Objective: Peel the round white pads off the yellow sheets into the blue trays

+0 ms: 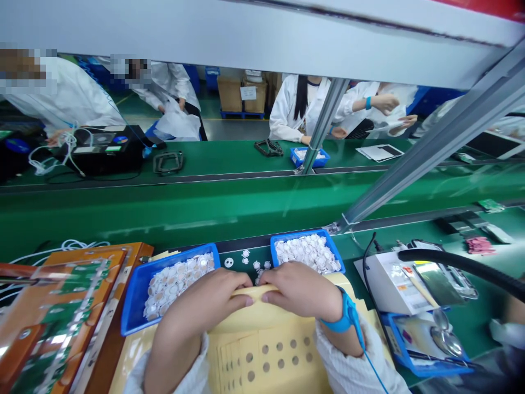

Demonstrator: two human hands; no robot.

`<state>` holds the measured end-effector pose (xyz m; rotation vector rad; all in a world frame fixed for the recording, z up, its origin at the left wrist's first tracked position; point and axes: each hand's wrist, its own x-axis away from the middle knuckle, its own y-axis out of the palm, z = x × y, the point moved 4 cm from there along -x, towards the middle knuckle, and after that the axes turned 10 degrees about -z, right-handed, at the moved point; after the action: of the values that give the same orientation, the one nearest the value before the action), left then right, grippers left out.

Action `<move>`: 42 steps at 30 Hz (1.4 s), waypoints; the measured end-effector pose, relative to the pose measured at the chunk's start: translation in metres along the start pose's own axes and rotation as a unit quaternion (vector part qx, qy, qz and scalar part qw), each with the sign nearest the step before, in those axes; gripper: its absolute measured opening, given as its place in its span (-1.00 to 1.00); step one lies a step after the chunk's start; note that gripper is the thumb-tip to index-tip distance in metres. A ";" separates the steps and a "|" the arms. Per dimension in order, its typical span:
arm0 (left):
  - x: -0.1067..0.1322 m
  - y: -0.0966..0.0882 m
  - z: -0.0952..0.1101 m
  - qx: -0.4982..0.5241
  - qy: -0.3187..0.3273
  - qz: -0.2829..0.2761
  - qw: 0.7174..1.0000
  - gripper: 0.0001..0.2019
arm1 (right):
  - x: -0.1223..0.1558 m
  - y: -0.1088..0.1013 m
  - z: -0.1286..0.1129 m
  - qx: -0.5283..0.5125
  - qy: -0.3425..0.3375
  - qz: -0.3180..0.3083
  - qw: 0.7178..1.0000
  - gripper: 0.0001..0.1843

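My left hand (pixel 207 301) and my right hand (pixel 297 289) meet at the far edge of a yellow backing sheet (pixel 262 334) with round punched holes; both pinch its folded top edge. A blue wrist strap (pixel 343 316) with a cord sits on my right wrist. Just beyond my fingers, a few small white round pads (pixel 246 260) lie loose on the green mat. A blue tray (pixel 137 290) full of white round pads stands to the left of my hands, and a second blue tray (pixel 328 241) of them stands to the right.
An orange fixture (pixel 57 312) with green circuit boards lies at the left. At the right are a white device (pixel 394 284), a black hose (pixel 463 265) and a blue tray (pixel 426 342) with metal tools. A green conveyor belt (pixel 229 205) runs across; several people in white coats work beyond it.
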<state>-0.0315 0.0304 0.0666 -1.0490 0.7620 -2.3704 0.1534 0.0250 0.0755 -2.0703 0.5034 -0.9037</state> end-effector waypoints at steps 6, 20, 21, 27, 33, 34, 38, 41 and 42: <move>-0.001 0.001 -0.001 0.006 -0.001 -0.002 1.000 -0.80 | 0.000 -0.001 0.000 0.000 0.001 -0.002 1.000 -0.75; -0.001 0.000 0.001 0.009 -0.007 -0.007 1.000 -0.78 | 0.000 -0.002 0.000 0.003 0.003 -0.007 1.000 -0.75; -0.001 0.000 0.001 0.009 -0.007 -0.007 1.000 -0.78 | 0.000 -0.002 0.000 0.003 0.004 -0.007 1.000 -0.75; 0.000 0.000 0.001 0.004 -0.001 -0.006 1.000 -0.75 | 0.002 -0.003 0.000 0.005 0.014 -0.010 1.000 -0.74; 0.000 -0.001 0.001 0.004 -0.009 -0.004 1.000 -0.77 | 0.001 -0.002 0.000 0.004 0.013 -0.011 1.000 -0.75; 0.000 -0.001 0.001 0.005 -0.010 -0.003 1.000 -0.76 | 0.001 -0.002 0.000 0.004 0.013 -0.011 1.000 -0.75; -0.001 0.000 0.000 0.009 -0.012 -0.005 1.000 -0.75 | 0.000 -0.002 0.000 0.006 0.012 -0.011 1.000 -0.74; -0.002 0.000 0.000 0.007 -0.011 -0.003 1.000 -0.75 | 0.001 -0.001 -0.001 0.007 0.011 -0.010 1.000 -0.75; -0.002 0.000 0.000 0.008 -0.012 -0.002 1.000 -0.75 | 0.001 -0.001 -0.001 0.008 0.010 -0.010 1.000 -0.75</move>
<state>-0.0306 0.0313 0.0655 -1.0709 0.7330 -2.3592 0.1537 0.0248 0.0773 -2.0576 0.4853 -0.9382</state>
